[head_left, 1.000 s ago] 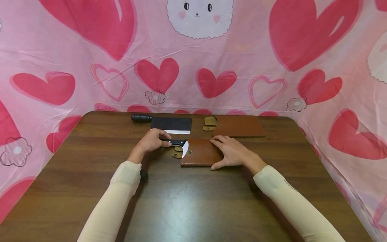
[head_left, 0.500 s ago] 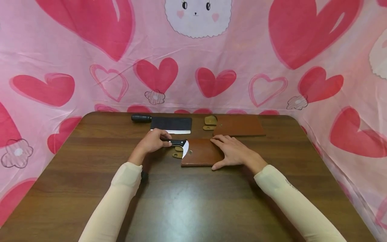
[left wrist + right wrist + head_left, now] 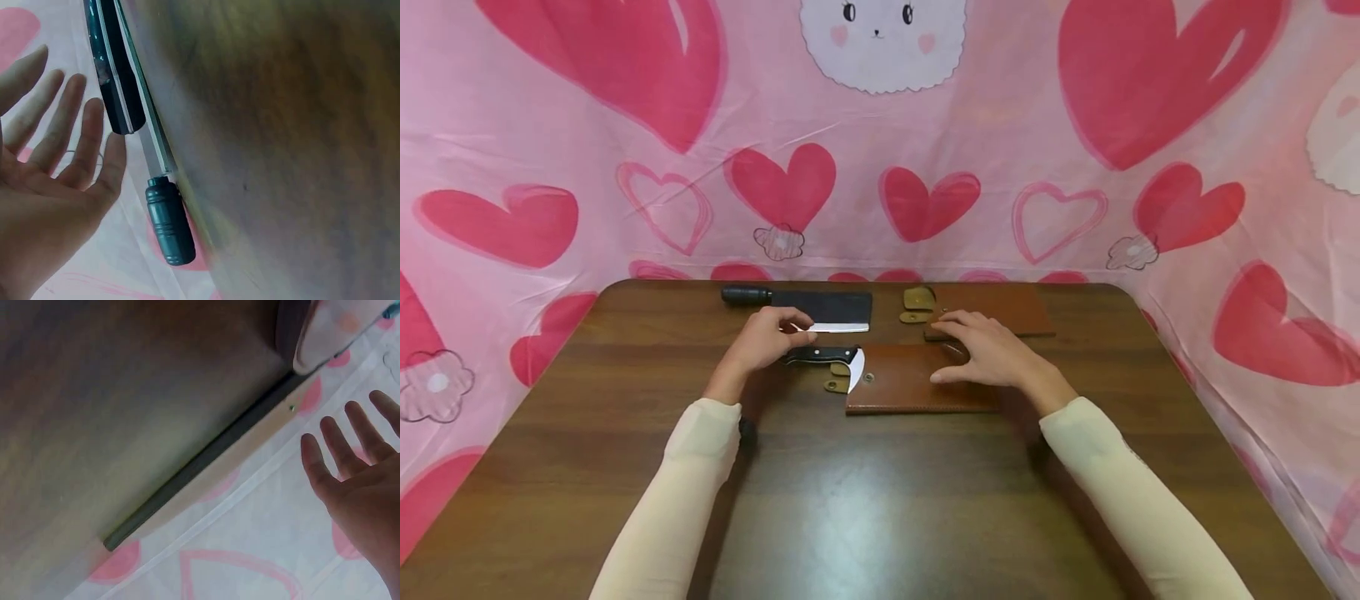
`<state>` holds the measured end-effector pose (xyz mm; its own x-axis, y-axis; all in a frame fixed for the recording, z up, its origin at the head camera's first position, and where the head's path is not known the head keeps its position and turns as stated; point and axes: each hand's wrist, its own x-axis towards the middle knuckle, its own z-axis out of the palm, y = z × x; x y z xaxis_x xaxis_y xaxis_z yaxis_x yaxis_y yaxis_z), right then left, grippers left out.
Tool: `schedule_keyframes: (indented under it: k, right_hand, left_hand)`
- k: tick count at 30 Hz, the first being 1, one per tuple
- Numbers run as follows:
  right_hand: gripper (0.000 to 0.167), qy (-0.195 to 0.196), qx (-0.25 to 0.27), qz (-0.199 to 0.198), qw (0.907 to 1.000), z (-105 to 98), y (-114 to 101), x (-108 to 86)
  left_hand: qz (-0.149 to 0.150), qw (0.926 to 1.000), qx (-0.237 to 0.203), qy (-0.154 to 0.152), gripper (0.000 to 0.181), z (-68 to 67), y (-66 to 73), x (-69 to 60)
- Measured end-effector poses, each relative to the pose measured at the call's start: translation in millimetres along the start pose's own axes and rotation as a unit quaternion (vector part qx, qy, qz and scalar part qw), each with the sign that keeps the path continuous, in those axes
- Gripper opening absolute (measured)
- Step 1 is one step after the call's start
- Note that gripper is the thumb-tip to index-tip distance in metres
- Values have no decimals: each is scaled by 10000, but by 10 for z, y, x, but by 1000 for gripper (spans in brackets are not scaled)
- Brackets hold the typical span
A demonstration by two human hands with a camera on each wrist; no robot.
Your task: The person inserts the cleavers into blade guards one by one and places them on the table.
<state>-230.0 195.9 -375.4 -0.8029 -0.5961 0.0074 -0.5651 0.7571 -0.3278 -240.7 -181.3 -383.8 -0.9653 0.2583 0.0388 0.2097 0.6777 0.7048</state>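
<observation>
A black-handled knife (image 3: 820, 355) lies with its blade mostly inside a brown leather sheath (image 3: 898, 379); a crescent of bright blade shows at the sheath's mouth. My left hand (image 3: 767, 337) is just above and beside the handle. Seen from the left wrist, the fingers of that hand (image 3: 56, 181) are spread and hold nothing, near the handle end (image 3: 119, 94). Over the right part of the sheath hovers my right hand (image 3: 992, 350), its fingers loosely extended. In the right wrist view this hand (image 3: 369, 481) appears apart from anything.
Behind the left hand lies a cleaver (image 3: 823, 308) with a dark blade and black round handle. A second brown leather sheath (image 3: 1000, 308) with snap straps lies at the back right. The wooden table (image 3: 850, 500) ends against a pink heart-patterned cloth (image 3: 1000, 125).
My left hand has let go of the knife handle and lifted slightly to the left. My right hand has risen off the sheath. The knife and sheath stay put.
</observation>
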Motion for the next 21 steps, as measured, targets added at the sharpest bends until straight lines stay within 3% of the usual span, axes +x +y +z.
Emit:
schedule_keyframes:
  k: [5, 9, 13, 21]
  right_hand:
    - [85, 210, 343, -115, 9991, -99, 85, 3]
    - [82, 184, 544, -140, 9983, -146, 157, 3]
    - [79, 194, 538, -85, 9983, -166, 236, -5]
    - [78, 586, 419, -35, 9974, -206, 362, 30]
  left_hand:
    - [165, 9994, -152, 269, 33, -15, 3, 52]
    - [98, 9981, -417, 441, 35, -60, -41, 73]
    - [-73, 9969, -611, 499, 39, -122, -101, 88]
    - [-91, 9970, -490, 593, 45, -288, -227, 171]
